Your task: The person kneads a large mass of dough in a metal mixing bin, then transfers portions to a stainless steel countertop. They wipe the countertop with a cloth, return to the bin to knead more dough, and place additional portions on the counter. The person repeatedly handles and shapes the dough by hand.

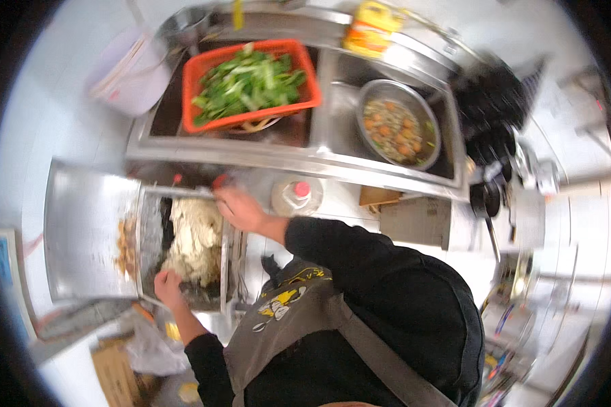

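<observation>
Pale dough (pixel 196 234) lies in the open box of a steel machine (pixel 225 280), which looks like a dough mixer. Over the lower left part of the dough is my left hand (pixel 168 286), its fingers curled; blur hides whether anything is in them. My right hand (pixel 240 207) reaches across the box's upper right corner. Its fingertips meet or overlap a red cap (pixel 221 181), and I cannot tell whether they grip it. To the left, the machine's raised steel lid (pixel 91 229) has tan residue along its inner edge.
A steel double sink (pixel 321 117) holds a red basket (pixel 252 118) of leafy greens and a metal bowl (pixel 433 147) of food in liquid. A red-capped clear jug (pixel 296 197) stands below its edge. A yellow jug (pixel 372 29), white bucket (pixel 130 71) and cardboard box (pixel 114 374) stand around.
</observation>
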Available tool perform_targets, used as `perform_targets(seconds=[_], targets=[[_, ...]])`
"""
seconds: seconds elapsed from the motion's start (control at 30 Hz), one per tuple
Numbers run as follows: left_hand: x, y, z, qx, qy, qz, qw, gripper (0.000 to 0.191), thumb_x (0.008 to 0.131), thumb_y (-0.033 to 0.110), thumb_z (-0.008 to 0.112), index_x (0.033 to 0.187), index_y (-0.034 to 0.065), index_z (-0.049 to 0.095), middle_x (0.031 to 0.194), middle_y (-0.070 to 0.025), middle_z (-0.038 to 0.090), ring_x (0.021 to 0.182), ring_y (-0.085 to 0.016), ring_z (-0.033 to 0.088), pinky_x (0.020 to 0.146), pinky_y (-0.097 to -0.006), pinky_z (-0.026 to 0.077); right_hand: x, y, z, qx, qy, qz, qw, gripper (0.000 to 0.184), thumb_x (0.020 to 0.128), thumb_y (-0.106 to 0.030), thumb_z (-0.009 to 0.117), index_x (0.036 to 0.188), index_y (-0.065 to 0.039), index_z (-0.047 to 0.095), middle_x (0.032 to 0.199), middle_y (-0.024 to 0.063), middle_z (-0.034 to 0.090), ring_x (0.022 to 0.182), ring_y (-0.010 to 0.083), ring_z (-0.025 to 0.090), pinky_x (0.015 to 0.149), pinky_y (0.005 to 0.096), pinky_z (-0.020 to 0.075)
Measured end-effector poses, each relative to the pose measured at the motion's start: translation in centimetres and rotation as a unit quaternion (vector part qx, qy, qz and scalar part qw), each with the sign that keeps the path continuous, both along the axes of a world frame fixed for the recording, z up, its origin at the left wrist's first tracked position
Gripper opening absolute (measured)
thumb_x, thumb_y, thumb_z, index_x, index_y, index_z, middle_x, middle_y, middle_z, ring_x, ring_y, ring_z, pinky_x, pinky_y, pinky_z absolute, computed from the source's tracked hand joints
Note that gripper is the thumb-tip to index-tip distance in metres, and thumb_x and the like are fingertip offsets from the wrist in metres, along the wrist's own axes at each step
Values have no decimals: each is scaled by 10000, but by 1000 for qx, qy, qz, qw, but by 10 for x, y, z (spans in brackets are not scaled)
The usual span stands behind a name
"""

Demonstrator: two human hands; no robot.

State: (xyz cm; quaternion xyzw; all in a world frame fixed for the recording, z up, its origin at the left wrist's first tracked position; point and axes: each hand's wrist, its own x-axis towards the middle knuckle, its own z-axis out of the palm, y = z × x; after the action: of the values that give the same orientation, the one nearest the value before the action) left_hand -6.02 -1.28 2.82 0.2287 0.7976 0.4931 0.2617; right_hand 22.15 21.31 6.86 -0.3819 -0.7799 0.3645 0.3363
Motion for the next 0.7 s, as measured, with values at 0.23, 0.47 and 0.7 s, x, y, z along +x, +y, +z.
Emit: perform_targets(seconds=[0.23, 0.47, 0.7], targets=[[-11, 15, 21, 90, -121, 37, 988, 184, 962, 200, 651, 913, 27, 612, 679, -34, 559, 552, -127, 498, 542, -267, 455, 249, -136, -46, -270, -84, -301, 911, 307, 931, -292, 535, 1102, -74, 664, 1051, 190, 702, 1009, 398, 648, 892, 492, 503], [-59, 39, -9, 67, -137, -110, 982, 67, 943, 126, 559, 913, 84, 602, 715, -56, 582, 605, -161, 535, 551, -320, 451, 403, -318, -109, -404, -109, -569, 708, 354, 886, -287, 501, 998, -8, 689, 971, 245, 704, 996, 424, 658, 907, 490, 501], [8, 84, 35, 55, -89, -118, 987, 109, 935, 126, 604, 985, 32, 621, 780, -54, 605, 617, -150, 545, 569, -261, 467, 433, -424, -165, -666, -27, -444, 599, 360, 918, -224, 490, 762, 52, 660, 648, 152, 655, 513, 258, 646, 496, 405, 550]])
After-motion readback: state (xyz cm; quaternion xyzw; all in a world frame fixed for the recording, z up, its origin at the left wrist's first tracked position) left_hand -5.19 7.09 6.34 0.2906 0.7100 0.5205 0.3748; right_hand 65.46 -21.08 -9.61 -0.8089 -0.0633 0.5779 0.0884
